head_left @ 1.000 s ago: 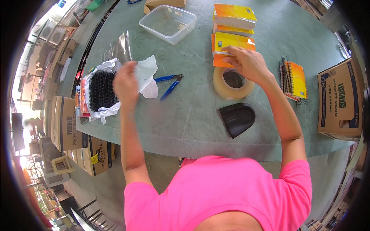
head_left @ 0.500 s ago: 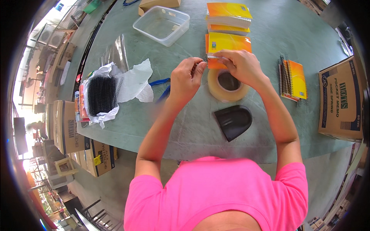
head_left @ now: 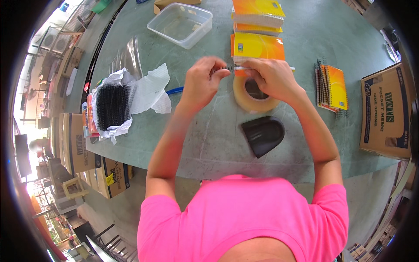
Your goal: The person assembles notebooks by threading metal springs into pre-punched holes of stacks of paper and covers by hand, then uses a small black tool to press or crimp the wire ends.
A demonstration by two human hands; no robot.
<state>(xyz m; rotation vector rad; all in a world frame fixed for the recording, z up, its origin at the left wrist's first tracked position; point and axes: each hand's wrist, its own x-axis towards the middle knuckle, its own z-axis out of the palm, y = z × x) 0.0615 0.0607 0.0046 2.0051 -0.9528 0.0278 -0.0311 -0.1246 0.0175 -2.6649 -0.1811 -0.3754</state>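
I count one tape roll [head_left: 255, 94], one clear plastic tub [head_left: 180, 24], one black scoop [head_left: 263, 135], one bundle of black spiral coils [head_left: 112, 105], two cardboard boxes on my right [head_left: 386, 111].

A packing workshop: stacked notebooks [head_left: 257, 46], cardboard cartons [head_left: 386, 113], binding coils [head_left: 112, 105] on workbench [head_left: 218, 139].

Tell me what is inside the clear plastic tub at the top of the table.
The clear rectangular plastic tub looks nearly empty: the green table shows through its floor, with only a few small pale bits near one corner, too small to identify. Nothing covers it.
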